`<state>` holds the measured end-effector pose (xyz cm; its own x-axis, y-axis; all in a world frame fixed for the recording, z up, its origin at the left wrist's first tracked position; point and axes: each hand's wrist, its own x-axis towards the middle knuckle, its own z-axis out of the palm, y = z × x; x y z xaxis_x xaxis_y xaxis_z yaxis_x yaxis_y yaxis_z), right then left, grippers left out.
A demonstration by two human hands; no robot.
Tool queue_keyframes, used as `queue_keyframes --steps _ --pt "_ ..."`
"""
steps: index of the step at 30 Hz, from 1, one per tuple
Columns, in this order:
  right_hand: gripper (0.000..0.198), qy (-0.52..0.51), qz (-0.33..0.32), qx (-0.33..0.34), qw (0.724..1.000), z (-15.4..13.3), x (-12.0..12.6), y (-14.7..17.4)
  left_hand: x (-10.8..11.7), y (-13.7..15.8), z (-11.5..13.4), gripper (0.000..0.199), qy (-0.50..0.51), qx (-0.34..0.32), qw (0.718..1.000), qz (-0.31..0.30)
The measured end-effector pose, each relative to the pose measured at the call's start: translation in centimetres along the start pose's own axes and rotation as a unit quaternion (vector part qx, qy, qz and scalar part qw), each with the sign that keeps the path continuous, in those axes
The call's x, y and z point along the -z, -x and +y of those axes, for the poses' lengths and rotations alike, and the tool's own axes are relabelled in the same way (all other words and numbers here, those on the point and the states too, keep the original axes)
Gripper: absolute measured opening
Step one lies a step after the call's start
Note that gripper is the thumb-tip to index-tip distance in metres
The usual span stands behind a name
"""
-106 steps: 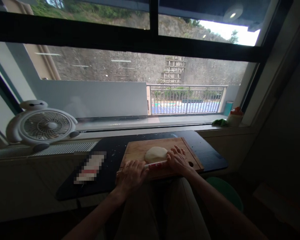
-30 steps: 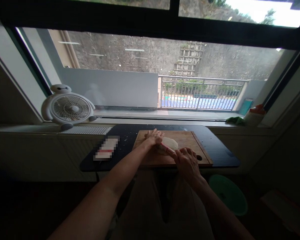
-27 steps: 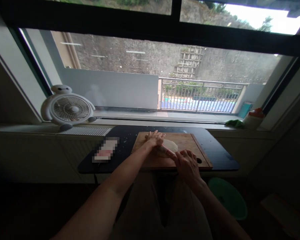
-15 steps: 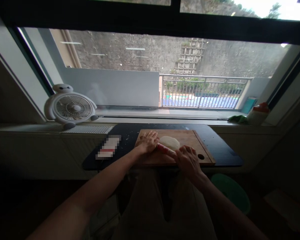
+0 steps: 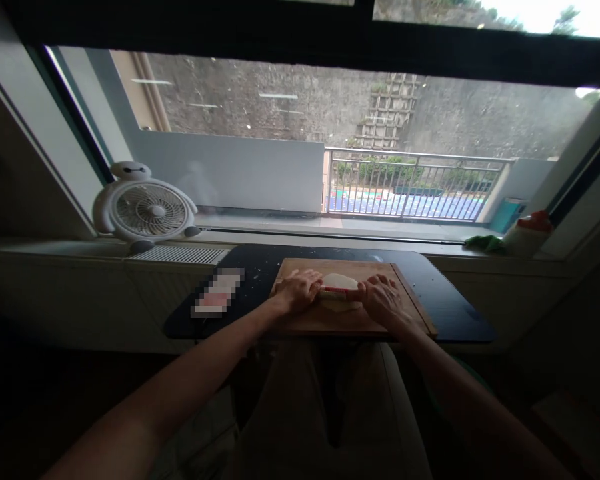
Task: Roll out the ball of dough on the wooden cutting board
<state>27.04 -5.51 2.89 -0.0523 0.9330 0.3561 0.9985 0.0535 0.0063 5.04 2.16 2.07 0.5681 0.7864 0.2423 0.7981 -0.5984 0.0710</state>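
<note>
On a wooden cutting board [image 5: 380, 323], a round of pale dough [image 5: 341, 281] lies flat. Across its middle rests a rolling pin [image 5: 336, 293] with red printing, and dough shows on both its far and near sides. My left hand [image 5: 301, 290] is closed over the pin's left end. At the other end my right hand [image 5: 380, 296] grips it, fingers bent over the top. Both hands hide the pin's ends.
The board sits on a small dark table [image 5: 455, 310]. A blurred-out flat object [image 5: 218, 293] lies at its left. A white fan [image 5: 153, 210] stands on the sill; a green cloth [image 5: 485, 243] and a bottle [image 5: 529, 235] with a red top are at right.
The rolling pin has gone from slanting along the dough's near edge to lying level across its middle. My right hand moved away from me and slightly right; my left came slightly nearer.
</note>
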Motion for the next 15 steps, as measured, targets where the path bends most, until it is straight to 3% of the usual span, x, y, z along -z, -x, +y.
queue_keyframes --steps 5,8,12,15 --pt "0.034 0.022 -0.09 -0.027 0.995 0.3 1.8 -3.5 0.8 -2.6 -0.7 0.037 -0.047 0.044 0.998 -0.021" --pt "0.031 0.025 -0.085 -0.016 0.996 0.2 1.7 -3.1 0.6 -2.1 -0.6 0.041 -0.047 0.054 0.997 -0.003" --pt "0.044 0.011 -0.038 -0.007 0.999 0.0 0.5 -0.8 -0.2 0.6 -0.9 0.043 -0.04 0.017 0.998 0.05" --pt "0.042 -0.001 -0.066 -0.028 0.997 0.2 0.5 -2.0 -0.2 0.1 -1.5 0.039 -0.039 0.024 0.998 0.04"
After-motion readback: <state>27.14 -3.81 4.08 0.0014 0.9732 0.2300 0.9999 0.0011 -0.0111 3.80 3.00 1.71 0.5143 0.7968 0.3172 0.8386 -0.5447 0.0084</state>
